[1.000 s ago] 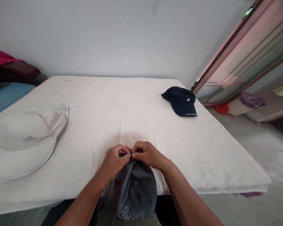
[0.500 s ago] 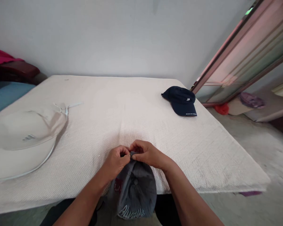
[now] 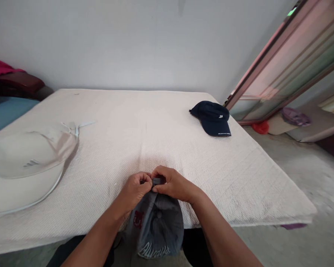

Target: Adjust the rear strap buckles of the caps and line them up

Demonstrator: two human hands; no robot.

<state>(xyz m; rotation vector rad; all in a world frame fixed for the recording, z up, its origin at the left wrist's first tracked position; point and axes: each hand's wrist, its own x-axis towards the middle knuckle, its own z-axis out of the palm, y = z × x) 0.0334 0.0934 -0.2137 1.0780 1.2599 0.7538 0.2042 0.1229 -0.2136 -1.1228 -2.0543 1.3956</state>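
Observation:
My left hand (image 3: 135, 189) and my right hand (image 3: 172, 183) meet over the back strap of a grey baseball cap (image 3: 159, 228), pinching it between their fingers. A short piece of the grey strap (image 3: 158, 181) shows between them. The cap hangs crown-up over the front edge of a white textured mattress (image 3: 144, 122), with a red emblem and pale embroidered lettering on it. The strap's fastening is hidden by my fingers.
A navy cap (image 3: 211, 118) lies at the mattress's far right, and a white wide-brimmed cap (image 3: 30, 167) lies at left. A tall framed mirror (image 3: 289, 63) leans at right above a concrete floor (image 3: 303, 178). Blue and pink bedding (image 3: 8, 89) sits far left.
Both hands have shifted slightly lower and closer over the strap, and more of the grey strap shows between them. The view has drifted slightly. The other caps have not moved.

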